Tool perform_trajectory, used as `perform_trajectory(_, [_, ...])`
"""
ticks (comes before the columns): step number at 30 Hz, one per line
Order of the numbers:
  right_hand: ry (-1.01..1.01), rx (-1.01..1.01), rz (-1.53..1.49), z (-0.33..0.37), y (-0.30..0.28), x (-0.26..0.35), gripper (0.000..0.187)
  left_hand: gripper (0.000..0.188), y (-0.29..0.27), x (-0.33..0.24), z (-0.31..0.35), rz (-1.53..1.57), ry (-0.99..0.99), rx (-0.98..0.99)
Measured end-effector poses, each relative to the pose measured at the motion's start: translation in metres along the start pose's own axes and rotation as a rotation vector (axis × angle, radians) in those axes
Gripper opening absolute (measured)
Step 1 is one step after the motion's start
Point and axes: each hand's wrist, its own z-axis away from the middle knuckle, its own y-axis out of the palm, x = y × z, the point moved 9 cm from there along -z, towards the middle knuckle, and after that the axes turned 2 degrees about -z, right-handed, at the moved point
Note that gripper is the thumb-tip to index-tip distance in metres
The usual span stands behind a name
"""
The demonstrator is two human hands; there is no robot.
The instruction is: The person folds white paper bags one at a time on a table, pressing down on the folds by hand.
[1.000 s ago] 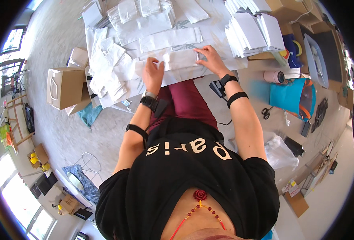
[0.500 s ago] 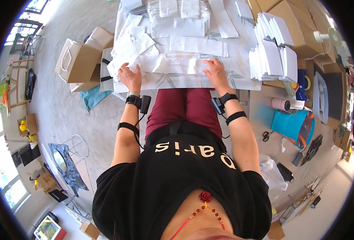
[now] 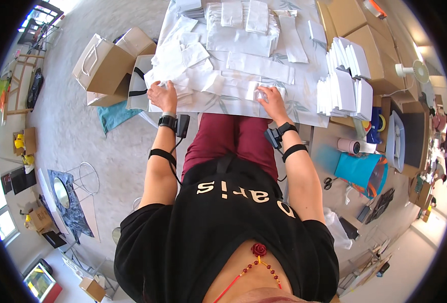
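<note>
My left hand (image 3: 163,97) rests at the near left edge of a loose heap of thin white pouch-like pieces (image 3: 185,60), its fingers spread over the edge and apparently holding nothing. My right hand (image 3: 273,103) is at the near middle of the table, thumb and fingers closed on a white strip (image 3: 253,91) that lies flat with a raised or folded end. Beyond it, another long white strip (image 3: 261,67) lies slightly slanted. The exact material of these pieces cannot be made out. Both wrists carry black strapped devices.
The table (image 3: 221,107) has a pale leaf-patterned cover. Farther back is a wide white stack (image 3: 238,41). Upright white folded stacks (image 3: 337,93) stand at the right edge, near cardboard boxes (image 3: 385,60) and a small fan (image 3: 415,72). An open carton (image 3: 105,65) sits left of the table.
The view has shifted, so the table appears lower and to the right. My right hand has closed on the strip's right end, which now looks folded or lifted. My left hand stays by the heap.
</note>
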Motion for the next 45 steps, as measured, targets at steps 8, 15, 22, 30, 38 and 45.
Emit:
perform_trajectory(8, [-0.002, 0.029, 0.010, -0.003, 0.001, 0.003, 0.047, 0.028, -0.004, 0.004, -0.013, 0.004, 0.063, 0.023])
perform_trajectory(15, [-0.056, -0.006, 0.033, -0.002, -0.004, 0.010, 0.047, 0.014, -0.014, -0.017, -0.011, 0.120, 0.149, -0.046])
perform_trajectory(22, [-0.072, -0.083, -0.196, -0.031, -0.014, 0.114, 0.042, 0.011, -0.050, -0.138, 0.049, 0.762, 0.474, 0.165])
perform_trajectory(30, [0.355, 0.054, -0.881, -0.058, 0.001, 0.127, 0.032, 0.016, -0.051, -0.225, 0.129, 0.881, 0.645, 0.331])
perform_trajectory(38, [0.268, -0.166, -0.773, -0.044, -0.062, 0.097, 0.019, 0.095, -0.007, -0.174, 0.152, 0.466, 0.470, 0.282])
perform_trajectory(45, [0.284, -0.163, -0.735, -0.017, -0.126, 0.043, 0.018, 0.072, 0.044, -0.152, 0.165, 0.304, 0.492, 0.306])
